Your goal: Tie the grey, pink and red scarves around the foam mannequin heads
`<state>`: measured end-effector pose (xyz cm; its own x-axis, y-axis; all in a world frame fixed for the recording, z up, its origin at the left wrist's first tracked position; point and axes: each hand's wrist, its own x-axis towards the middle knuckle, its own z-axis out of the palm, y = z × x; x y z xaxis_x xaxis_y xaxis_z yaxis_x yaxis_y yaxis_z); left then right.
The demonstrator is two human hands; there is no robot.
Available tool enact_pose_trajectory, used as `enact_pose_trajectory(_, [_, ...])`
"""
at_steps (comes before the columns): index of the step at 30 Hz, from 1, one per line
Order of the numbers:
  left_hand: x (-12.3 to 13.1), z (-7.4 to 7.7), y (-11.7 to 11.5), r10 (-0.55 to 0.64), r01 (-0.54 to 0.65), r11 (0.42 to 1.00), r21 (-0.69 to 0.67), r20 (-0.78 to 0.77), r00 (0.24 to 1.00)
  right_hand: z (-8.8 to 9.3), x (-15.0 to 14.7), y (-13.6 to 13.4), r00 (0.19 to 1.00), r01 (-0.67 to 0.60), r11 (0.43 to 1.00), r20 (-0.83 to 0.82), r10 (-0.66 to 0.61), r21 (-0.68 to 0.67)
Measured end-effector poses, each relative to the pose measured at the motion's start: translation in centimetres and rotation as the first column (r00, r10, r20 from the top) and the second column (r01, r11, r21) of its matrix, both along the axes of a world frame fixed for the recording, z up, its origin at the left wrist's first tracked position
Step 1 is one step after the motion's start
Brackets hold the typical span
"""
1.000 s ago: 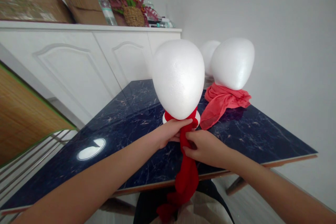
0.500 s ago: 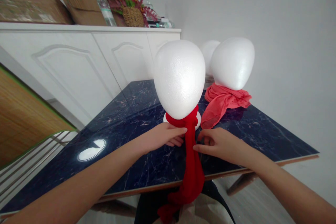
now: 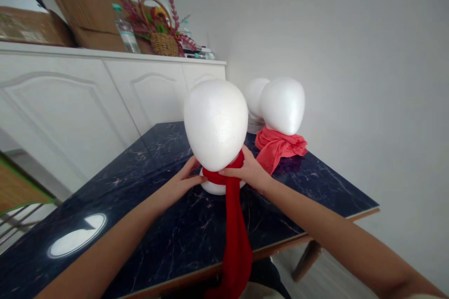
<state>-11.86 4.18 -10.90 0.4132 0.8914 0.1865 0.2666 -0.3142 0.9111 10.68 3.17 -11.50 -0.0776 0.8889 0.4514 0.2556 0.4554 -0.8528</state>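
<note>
A white foam head (image 3: 215, 124) stands on the dark marble table (image 3: 147, 224) in front of me. A red scarf (image 3: 235, 229) is wound round its neck and hangs down over the table's near edge. My left hand (image 3: 182, 182) touches the left side of the neck and base, fingers stretched out. My right hand (image 3: 249, 170) holds the right side of the neck, fingers curved round the scarf there.
A second foam head (image 3: 282, 105) wearing a coral scarf (image 3: 277, 145) stands behind to the right, with a third head (image 3: 254, 98) behind it. White cabinets (image 3: 87, 98) at the left carry cardboard boxes, a water bottle and a flower basket (image 3: 161, 39).
Both hands left the hanging scarf tails and rose to either side of the head's neck. The view has shifted, with the table seen from a little farther back.
</note>
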Motion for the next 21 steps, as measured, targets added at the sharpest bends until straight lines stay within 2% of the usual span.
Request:
enact_pose_trajectory(3, [1.5, 0.8, -1.9, -0.034, 0.037, 0.999, -0.026, 0.087, 0.996, 0.9, 0.3, -1.3, 0.981, -0.102, 0.995, -0.163, 0.102, 0.008])
enact_pose_trajectory(5, [2.4, 1.6, -3.6, -0.017, 0.018, 1.0, 0.0, 0.096, 0.995, 2.3, 1.5, -3.1, 0.969, -0.143, 0.987, -0.194, 0.155, 0.072])
enact_pose_trajectory(7, [3.5, 2.7, -5.3, -0.037, 0.034, 0.998, 0.043, 0.076, 0.996, 4.2, 3.4, -5.4, 0.983, -0.113, 0.985, -0.128, 0.13, 0.134])
enact_pose_trajectory(9, [5.2, 3.9, -7.0, -0.105, 0.098, 0.99, 0.106, 0.058, 0.993, 6.3, 5.8, -7.7, 0.999, -0.033, 0.99, 0.003, 0.033, 0.14])
enact_pose_trajectory(10, [6.3, 4.5, -7.8, -0.15, 0.141, 0.98, 0.141, 0.054, 0.987, 7.4, 7.2, -8.8, 0.999, 0.006, 0.993, 0.04, -0.011, 0.119])
enact_pose_trajectory(13, [10.5, 6.2, -9.4, -0.279, 0.259, 0.934, 0.246, 0.051, 0.959, 10.2, 11.9, -11.6, 0.997, 0.023, 0.999, 0.074, -0.027, 0.046])
enact_pose_trajectory(16, [15.4, 7.5, -10.1, -0.373, 0.336, 0.888, 0.313, 0.063, 0.926, 12.5, 16.7, -13.7, 0.984, 0.074, 0.996, 0.159, -0.082, 0.053])
enact_pose_trajectory(19, [19.9, 8.1, -10.2, -0.418, 0.361, 0.852, 0.379, 0.076, 0.905, 14.3, 21.0, -15.1, 0.96, 0.144, 0.989, 0.237, -0.151, 0.046])
enact_pose_trajectory(21, [22.1, 8.0, -10.2, -0.422, 0.359, 0.84, 0.407, 0.073, 0.904, 14.7, 23.0, -15.5, 0.954, 0.163, 0.986, 0.251, -0.164, 0.026])
